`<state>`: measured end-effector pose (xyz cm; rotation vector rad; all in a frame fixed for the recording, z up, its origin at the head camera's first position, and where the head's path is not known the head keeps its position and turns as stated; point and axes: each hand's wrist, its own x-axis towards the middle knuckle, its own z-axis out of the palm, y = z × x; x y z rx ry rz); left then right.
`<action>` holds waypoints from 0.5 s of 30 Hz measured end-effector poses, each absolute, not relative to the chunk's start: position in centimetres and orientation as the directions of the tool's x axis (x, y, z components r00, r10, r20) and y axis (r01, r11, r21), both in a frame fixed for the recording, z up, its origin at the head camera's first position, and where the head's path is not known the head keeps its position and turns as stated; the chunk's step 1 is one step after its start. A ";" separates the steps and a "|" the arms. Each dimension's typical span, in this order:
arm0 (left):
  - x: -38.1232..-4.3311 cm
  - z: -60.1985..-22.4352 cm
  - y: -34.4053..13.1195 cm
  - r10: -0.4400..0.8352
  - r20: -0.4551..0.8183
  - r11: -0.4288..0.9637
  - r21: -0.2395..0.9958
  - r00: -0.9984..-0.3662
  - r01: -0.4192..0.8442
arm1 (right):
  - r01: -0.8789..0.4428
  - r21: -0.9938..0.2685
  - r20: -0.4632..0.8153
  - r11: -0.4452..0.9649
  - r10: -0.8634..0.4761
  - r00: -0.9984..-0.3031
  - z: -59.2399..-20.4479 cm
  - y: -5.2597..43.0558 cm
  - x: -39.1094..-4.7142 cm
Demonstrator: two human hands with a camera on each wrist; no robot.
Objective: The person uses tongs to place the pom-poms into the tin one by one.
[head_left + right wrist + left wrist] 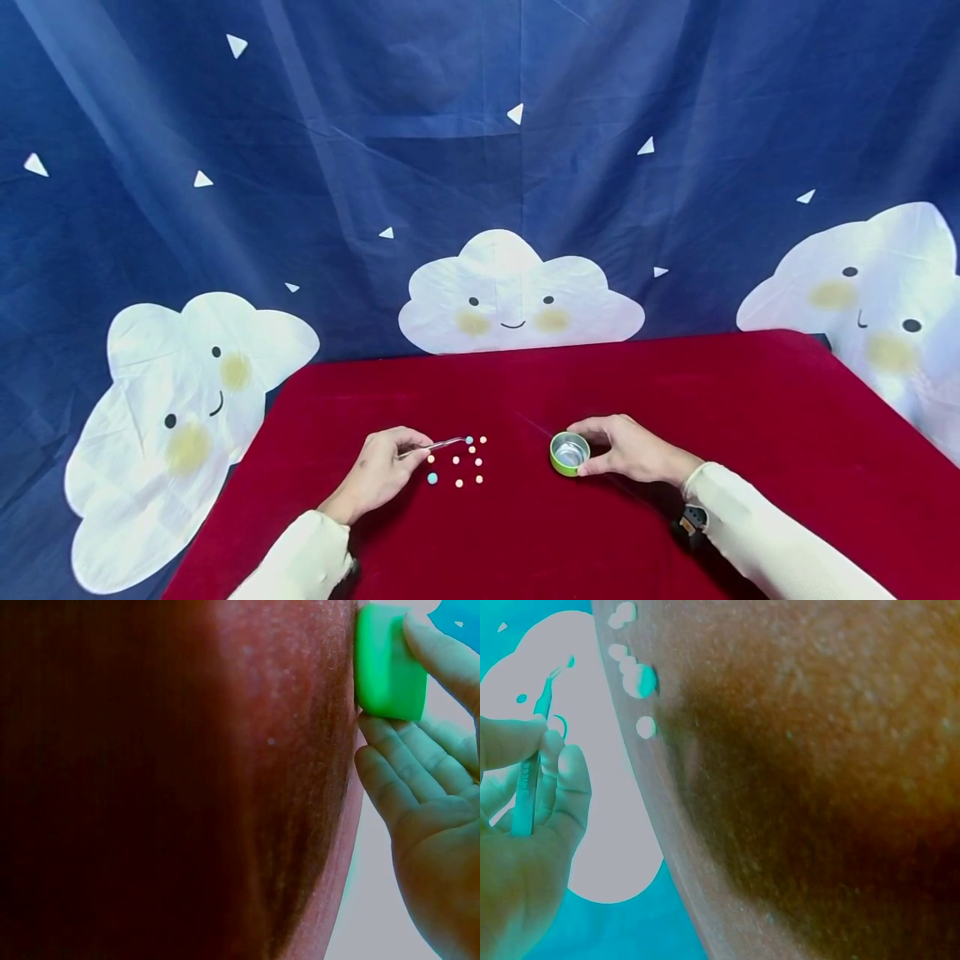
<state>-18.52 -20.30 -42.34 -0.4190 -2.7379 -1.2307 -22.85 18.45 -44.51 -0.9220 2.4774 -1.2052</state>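
My left hand (384,468) pinches slim metal tweezers (438,445) between thumb and fingers. At their bent tip is a small blue ball (571,661), which in the left wrist view stands against the backdrop, apart from the cloth. Below and around it, several pale little balls (459,483) and a larger blue ball (432,478) lie scattered on the cloth. My right hand (632,450) grips a small round green tin (556,463), thumb on one side and fingers on the other. The tin is open at the top, with a bare silvery inside showing in the head view.
A dark red cloth (525,533) covers the table. Behind it hangs a blue curtain (450,167) printed with white clouds and triangles. A dark watch-like band (693,520) sits on the right wrist, beside a cream sleeve.
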 end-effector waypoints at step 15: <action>-18.8 -42.6 -18.9 0.235 0.208 0.593 0.743 -0.949 0.310 | -0.438 -0.768 0.065 0.468 -0.623 -0.780 -44.5 18.5 -22.8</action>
